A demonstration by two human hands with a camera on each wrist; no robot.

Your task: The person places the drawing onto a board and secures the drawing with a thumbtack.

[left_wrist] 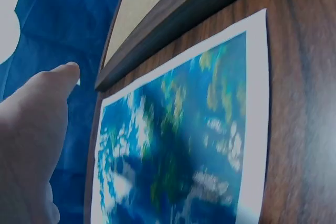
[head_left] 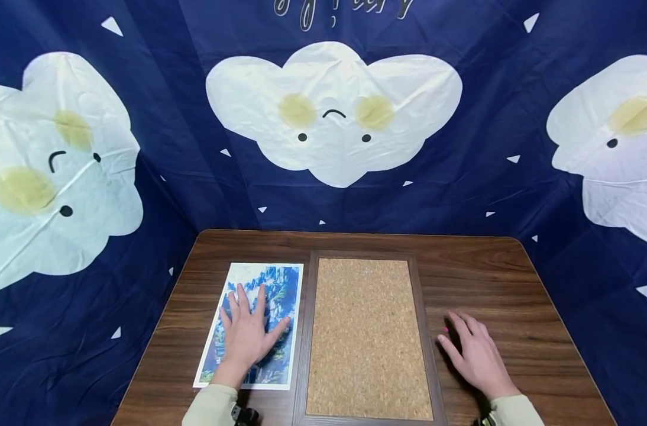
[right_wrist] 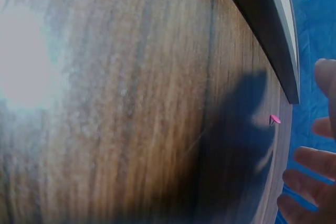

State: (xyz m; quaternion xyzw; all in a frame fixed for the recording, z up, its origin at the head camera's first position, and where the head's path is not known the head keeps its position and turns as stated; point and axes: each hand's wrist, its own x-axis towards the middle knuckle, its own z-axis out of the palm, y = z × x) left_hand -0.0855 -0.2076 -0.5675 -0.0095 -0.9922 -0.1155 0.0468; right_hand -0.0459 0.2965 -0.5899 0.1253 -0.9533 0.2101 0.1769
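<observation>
On the left of the table lies a white-bordered picture print (head_left: 294,355) of blue mountains. My left hand (head_left: 245,337) is over it with fingers spread; whether it touches the paper I cannot tell. In the left wrist view the thumb (left_wrist: 39,114) stands above the print (left_wrist: 173,145). My right hand (head_left: 478,361) hovers at the right, palm down, fingers loosely extended and holding nothing. Close to its fingertips is a small pink thumbtack (head_left: 445,329), also visible in the right wrist view (right_wrist: 275,119) on the wood. Between the hands lies a framed cork board (head_left: 368,343).
The cork board's dark brown frame (head_left: 427,331) rises above the wooden table (head_left: 510,284). Behind the table and along both sides hangs a navy cloth (head_left: 169,148) printed with white clouds. Each wrist carries a strapped device.
</observation>
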